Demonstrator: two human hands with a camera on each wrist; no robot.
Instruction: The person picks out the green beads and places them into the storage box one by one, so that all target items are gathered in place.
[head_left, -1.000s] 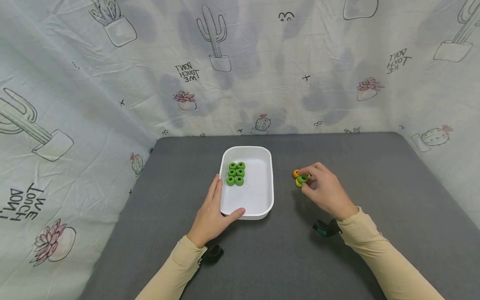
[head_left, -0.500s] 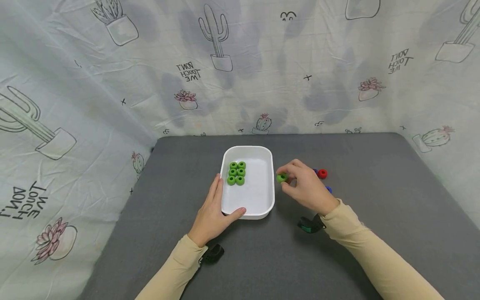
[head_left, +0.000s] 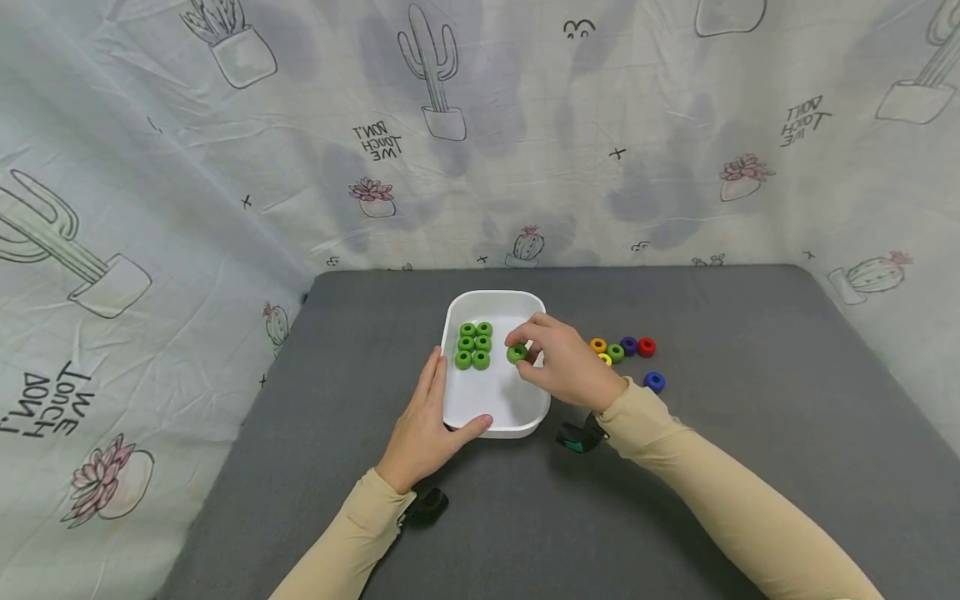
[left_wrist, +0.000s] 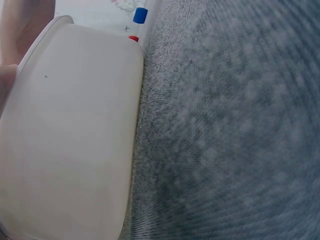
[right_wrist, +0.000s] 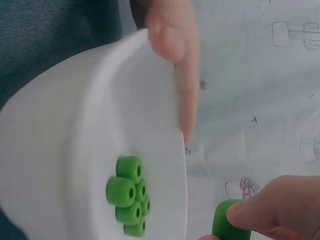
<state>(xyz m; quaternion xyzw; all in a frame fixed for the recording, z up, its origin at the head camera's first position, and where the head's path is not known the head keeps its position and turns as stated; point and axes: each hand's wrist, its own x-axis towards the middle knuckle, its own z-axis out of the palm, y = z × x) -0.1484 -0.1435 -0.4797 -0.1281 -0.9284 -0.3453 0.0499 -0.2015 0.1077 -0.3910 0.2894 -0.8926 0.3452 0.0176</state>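
A white tray holds several green beads, set in two columns along its left side. My left hand rests at the tray's near left corner, its straight fingers along the outer wall and its thumb over the near rim. Above the right half of the tray, my right hand pinches another green bead between thumb and fingers. That bead also shows at the bottom of the right wrist view, apart from those inside. The left wrist view shows mostly the tray's outer wall.
Right of the tray, on the grey table, lie loose beads: orange, yellow, green, purple, red and blue. A printed cloth hangs behind and at the sides.
My right hand has lifted a green bead from the loose group and carried it left until it is over the tray. The left hand and the tray have stayed put.
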